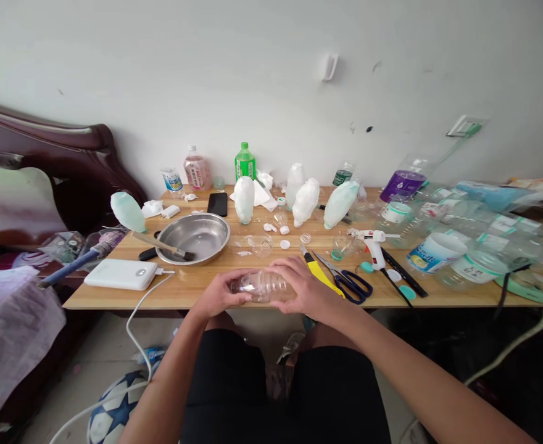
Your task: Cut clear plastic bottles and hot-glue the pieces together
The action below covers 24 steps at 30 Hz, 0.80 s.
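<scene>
Between my two hands lies a clear plastic bottle with ribbed sides, held sideways at the table's front edge. My left hand is wrapped round its left end, and my right hand grips the right end, hiding that part. Just right of my right hand are a yellow utility knife and scissors with dark blue handles. Beyond the bottle, a clear cut plastic piece and a white cap rest on the wooden table.
A steel bowl with a brush stands at left, near a white power bank with a cable. Several white-wrapped shapes stand behind. At right are a glue gun, a white tub and many clear bottles.
</scene>
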Each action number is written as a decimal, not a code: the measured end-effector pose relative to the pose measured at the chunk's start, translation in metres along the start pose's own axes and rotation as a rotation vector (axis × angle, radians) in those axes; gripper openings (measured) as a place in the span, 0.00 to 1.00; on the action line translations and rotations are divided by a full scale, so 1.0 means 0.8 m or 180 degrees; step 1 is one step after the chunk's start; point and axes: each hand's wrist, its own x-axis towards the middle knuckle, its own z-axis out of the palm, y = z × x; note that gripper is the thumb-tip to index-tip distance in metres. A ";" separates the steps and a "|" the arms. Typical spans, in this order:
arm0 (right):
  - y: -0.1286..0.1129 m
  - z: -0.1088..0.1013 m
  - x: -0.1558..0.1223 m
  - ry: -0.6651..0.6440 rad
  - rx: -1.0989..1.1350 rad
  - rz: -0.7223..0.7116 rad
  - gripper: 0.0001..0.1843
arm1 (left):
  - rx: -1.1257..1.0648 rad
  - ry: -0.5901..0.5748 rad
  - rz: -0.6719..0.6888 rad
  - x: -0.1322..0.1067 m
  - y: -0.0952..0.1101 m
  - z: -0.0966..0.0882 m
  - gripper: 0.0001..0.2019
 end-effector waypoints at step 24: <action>-0.006 -0.008 -0.016 0.0266 -0.0355 -0.0375 0.32 | 0.0540 -0.0115 0.0198 -0.003 0.036 0.007 0.36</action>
